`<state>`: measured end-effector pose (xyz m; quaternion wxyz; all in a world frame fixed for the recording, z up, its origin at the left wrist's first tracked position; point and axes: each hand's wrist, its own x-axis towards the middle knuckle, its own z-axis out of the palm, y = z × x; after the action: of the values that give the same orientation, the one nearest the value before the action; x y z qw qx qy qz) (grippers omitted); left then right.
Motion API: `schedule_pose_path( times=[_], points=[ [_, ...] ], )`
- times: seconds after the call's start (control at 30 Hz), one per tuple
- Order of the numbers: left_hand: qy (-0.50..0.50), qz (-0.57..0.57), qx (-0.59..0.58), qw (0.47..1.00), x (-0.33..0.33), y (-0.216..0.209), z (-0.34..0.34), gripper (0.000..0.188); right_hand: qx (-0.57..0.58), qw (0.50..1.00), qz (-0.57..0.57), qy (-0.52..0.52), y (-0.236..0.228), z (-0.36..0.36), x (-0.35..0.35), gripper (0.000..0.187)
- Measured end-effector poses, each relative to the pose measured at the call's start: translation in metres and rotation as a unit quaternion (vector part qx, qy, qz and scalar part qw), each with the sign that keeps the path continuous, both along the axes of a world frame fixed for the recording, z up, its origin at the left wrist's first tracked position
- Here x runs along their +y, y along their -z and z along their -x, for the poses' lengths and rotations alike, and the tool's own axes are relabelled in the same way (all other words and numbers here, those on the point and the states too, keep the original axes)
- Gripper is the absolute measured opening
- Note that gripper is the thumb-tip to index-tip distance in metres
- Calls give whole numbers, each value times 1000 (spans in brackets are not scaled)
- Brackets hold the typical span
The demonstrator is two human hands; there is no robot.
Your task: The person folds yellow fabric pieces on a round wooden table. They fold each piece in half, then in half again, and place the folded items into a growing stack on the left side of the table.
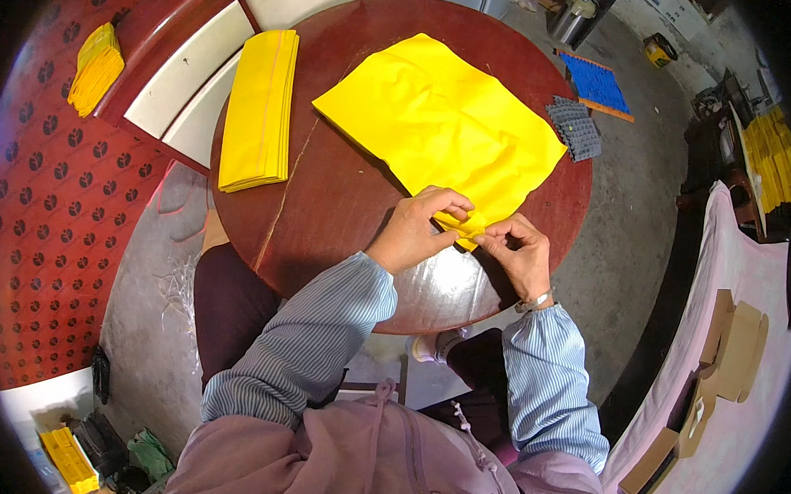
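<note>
A large yellow sheet (438,119), which looks like cloth or a bag, lies spread and slightly wrinkled on the round red-brown table (325,216). At its near corner, my left hand (416,227) pinches the material between thumb and fingers. My right hand (518,256), with a metal band at the wrist, grips the same corner just to the right, and the yellow material there is bunched or folded between both hands. Any small item under the fingertips is hidden. Left of the sheet rests a stack of folded yellow sheets (257,115).
A grey ridged strip bundle (574,128) sits at the table's right edge, near blue strips (598,84) beyond it. A white-and-red bench (198,80) borders the table's left. More yellow bundles (97,69) lie at far left. Open cardboard boxes (721,353) rest on pink cloth at right.
</note>
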<state>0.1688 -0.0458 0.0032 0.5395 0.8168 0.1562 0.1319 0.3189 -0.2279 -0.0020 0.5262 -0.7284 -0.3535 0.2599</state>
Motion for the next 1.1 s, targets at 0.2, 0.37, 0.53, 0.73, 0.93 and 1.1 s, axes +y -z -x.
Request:
schedule_pose_path(
  times=[0.2, 0.37, 0.53, 0.73, 0.93, 1.1],
  points=[
    [2, 1, -10, 1000, 1, 3, 0, 44, -1, 1000, -7, -3, 3, -2, 0, 18],
    [-2, -17, -23, 1000, 0, 5, 0, 44, -16, 1000, -17, 1, 0, -1, 2, 16],
    [-34, -29, -55, 998, -6, 10, -2, 37, -51, 998, -40, 29, -2, 2, 8, 14],
    [-100, -50, -81, 990, -15, 14, -8, 26, -96, 984, -69, 131, -3, -7, 14, 11],
    [-115, -78, -67, 988, -19, 14, -7, 29, -222, 932, -37, 284, 0, -99, 13, 24],
    [-105, -78, -94, 987, -16, 15, -7, 25, -466, 800, 300, 231, 23, -188, 26, 50]
  ],
)
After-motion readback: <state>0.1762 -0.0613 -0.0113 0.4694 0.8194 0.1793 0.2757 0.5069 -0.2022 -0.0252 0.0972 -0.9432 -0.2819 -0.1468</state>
